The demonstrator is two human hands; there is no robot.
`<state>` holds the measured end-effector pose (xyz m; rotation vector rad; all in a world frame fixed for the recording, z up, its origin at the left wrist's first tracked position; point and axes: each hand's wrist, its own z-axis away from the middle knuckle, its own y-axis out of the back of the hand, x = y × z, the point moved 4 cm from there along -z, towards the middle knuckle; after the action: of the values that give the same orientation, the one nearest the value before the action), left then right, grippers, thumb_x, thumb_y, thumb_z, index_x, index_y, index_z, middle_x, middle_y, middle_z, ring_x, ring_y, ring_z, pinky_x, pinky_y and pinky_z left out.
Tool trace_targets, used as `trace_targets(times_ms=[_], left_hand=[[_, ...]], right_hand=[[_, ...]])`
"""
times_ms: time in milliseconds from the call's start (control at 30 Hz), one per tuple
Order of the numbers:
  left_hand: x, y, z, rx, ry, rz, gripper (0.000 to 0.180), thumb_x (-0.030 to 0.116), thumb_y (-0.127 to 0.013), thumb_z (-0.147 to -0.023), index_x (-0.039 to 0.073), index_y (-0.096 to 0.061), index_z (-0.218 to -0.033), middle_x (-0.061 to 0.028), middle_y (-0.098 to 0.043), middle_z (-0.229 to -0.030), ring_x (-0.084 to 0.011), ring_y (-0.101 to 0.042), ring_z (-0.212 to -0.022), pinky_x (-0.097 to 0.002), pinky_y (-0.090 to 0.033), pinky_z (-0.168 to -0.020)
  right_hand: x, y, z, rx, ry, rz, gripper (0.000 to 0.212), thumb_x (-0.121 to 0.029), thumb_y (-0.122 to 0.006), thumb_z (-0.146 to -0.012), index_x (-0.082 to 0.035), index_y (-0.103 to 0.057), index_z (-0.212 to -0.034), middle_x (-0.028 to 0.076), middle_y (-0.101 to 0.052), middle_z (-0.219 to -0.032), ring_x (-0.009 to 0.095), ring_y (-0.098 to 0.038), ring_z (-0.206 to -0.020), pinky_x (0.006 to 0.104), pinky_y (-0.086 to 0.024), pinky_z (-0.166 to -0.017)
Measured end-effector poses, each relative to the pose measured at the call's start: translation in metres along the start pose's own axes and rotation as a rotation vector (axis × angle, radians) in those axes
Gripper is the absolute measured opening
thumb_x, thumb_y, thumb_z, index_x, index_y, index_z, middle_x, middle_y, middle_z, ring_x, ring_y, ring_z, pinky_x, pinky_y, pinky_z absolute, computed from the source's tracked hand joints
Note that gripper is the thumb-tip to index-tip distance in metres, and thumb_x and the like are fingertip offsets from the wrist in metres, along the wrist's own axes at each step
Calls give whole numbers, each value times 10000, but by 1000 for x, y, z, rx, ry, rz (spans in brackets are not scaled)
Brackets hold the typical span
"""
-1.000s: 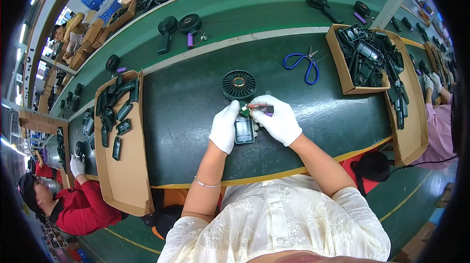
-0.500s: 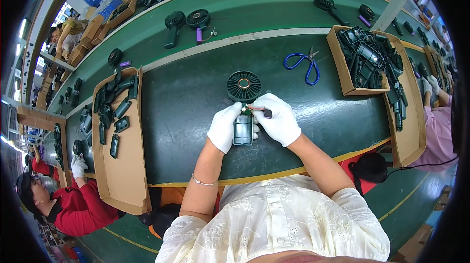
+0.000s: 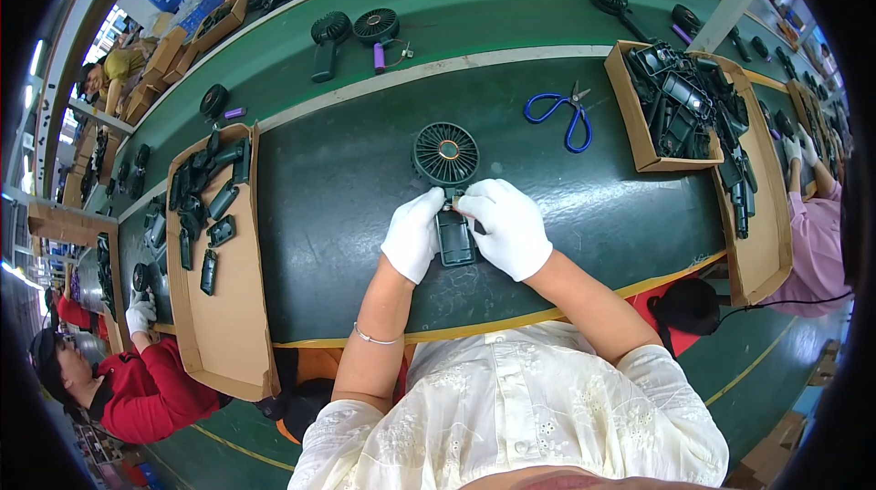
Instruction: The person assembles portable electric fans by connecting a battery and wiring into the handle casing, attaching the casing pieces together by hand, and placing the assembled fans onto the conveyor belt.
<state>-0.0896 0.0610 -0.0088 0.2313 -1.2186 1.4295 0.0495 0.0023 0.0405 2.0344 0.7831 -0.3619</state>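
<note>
A dark fan [image 3: 446,154] lies on the green counter [image 3: 338,189], its handle [image 3: 456,242] toward the person. The gloved left hand [image 3: 415,236] has its fingers gripping the handle's top; the right hand [image 3: 509,227] bunches its own there, pinching what, I can't tell.

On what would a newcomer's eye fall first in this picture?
Probably on the white-gloved left hand and right hand at the centre, at the neck of a dark green, round-headed plastic fan. Next come blue-handled metal scissors, open on the dark green table, right of the fan. Farther right stands a brown cardboard box heaped with dark plastic parts.
</note>
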Motion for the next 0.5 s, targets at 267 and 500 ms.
trace_targets(times_ms=[267,500], left_hand=[[8,-5,3,-6,-138,-358,298,238,-518,-1022,-19,-663,-1060,-68,-676,-1001,-152,-607,-882,-293,-475,-796],[-1,-6,-11,-13,-167,-352,318,240,-512,-1034,-27,-645,-1146,-83,-665,-1114,-167,-607,-1019,-352,-471,-924]], right_hand=[[0,-1,5,-15,53,33,162,-75,-626,-753,-108,-646,-910,57,-582,-901,262,-600,-868,377,-530,-722],[18,-8,7,-40,-220,-55,126,-118,-612,-827,-83,-644,-944,109,-634,-978,299,-636,-958,410,-547,-797]])
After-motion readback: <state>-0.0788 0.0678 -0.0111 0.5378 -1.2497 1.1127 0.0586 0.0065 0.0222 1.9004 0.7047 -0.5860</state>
